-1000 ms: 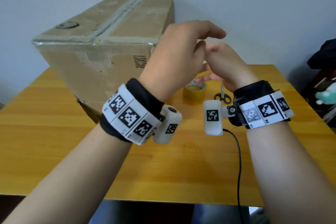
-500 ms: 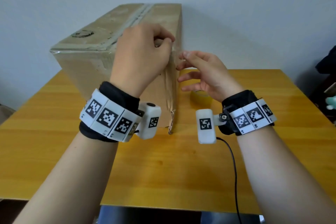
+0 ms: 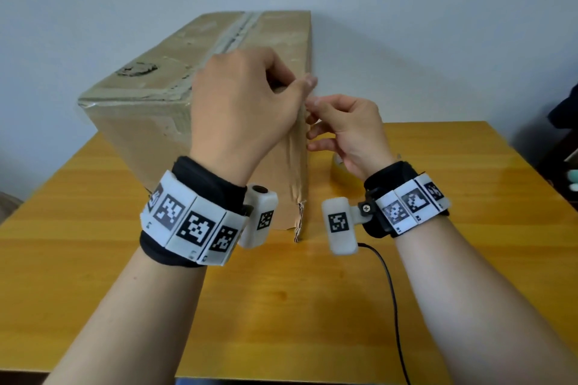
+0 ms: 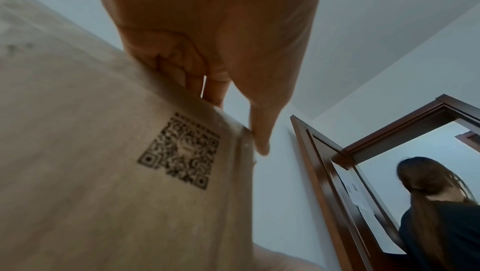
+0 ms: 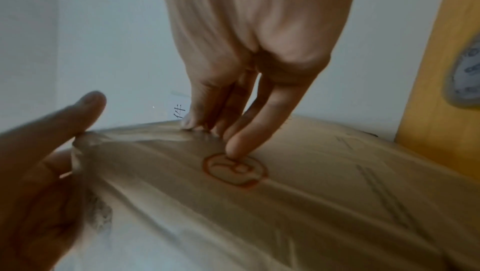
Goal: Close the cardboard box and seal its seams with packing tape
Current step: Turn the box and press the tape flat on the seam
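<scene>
A closed cardboard box [image 3: 150,122] stands on the yellow table [image 3: 281,306], with old tape along its top seam. My left hand [image 3: 297,84] is at the box's near top corner, fingers curled, thumb and fingers pinching a wrinkled strip of clear tape [image 5: 145,138]. In the left wrist view this left hand [image 4: 233,121] sits just above a printed QR code [image 4: 182,152]. My right hand [image 3: 312,116] is beside the vertical edge, its straight fingertips [image 5: 241,138] pressing the tape onto the box's side by a red stamp [image 5: 235,169]. A yellow tape roll [image 3: 339,172] lies behind my right wrist.
A black cable [image 3: 391,291] runs from my right wrist over the table's front edge. Dark things sit off the table's right side [image 3: 563,109]. In the left wrist view a person [image 4: 436,203] stands in a brown doorway.
Both hands moved from mid-air over the tape roll to the box's near corner. My left hand reached it first; my right fingers have since come in and now touch the box.
</scene>
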`<state>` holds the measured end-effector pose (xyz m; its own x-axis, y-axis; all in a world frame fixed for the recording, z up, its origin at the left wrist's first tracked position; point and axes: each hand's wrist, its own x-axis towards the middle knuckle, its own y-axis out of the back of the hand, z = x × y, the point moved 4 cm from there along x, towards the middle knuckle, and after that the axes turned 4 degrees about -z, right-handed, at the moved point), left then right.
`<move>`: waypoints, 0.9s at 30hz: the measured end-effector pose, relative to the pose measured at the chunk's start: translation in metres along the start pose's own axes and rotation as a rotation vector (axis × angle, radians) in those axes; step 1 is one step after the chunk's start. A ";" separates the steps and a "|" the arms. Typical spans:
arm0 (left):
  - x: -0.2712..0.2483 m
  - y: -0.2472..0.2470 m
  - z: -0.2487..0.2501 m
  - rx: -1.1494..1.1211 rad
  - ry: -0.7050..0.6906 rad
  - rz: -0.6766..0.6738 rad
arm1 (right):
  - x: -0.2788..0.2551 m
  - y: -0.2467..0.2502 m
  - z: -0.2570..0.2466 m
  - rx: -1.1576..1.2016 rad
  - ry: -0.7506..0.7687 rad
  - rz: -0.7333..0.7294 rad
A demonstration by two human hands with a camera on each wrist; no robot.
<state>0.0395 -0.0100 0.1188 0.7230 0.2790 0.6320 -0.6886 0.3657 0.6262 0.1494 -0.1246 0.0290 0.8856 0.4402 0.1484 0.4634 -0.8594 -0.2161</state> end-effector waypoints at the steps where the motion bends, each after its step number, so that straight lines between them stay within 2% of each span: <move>1: 0.001 0.000 0.001 0.024 0.004 0.001 | 0.001 0.000 0.000 -0.016 0.010 0.015; 7: 0.006 -0.004 0.004 0.119 0.027 -0.018 | 0.002 0.013 -0.011 -0.162 0.014 0.116; 11: 0.005 -0.004 0.004 0.110 0.023 -0.008 | 0.002 0.003 -0.024 0.108 -0.012 -0.034; 13: 0.004 -0.004 0.003 0.099 0.007 -0.006 | 0.006 -0.007 -0.023 0.125 -0.047 -0.096; 15: 0.003 -0.003 0.002 0.105 -0.004 0.001 | 0.012 -0.013 -0.015 0.038 -0.073 -0.093; 18: 0.004 -0.002 -0.001 0.112 -0.012 0.008 | 0.017 -0.008 0.003 -0.212 -0.148 -0.052; 20: 0.003 -0.002 -0.001 0.109 -0.029 0.000 | 0.015 0.001 0.005 -0.262 -0.187 -0.021; 22: 0.003 -0.002 -0.002 0.105 -0.051 -0.009 | 0.013 0.003 -0.007 -0.082 -0.161 -0.018; 24: 0.002 -0.002 -0.003 0.113 -0.076 -0.007 | 0.011 -0.004 -0.024 0.128 -0.107 -0.081; 27: 0.002 0.001 -0.007 0.138 -0.087 0.004 | 0.008 -0.021 -0.031 0.085 -0.083 -0.135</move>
<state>0.0411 -0.0026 0.1172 0.7170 0.2002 0.6677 -0.6967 0.2376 0.6769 0.1458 -0.1112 0.0641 0.8130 0.5732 0.1022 0.5764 -0.7674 -0.2810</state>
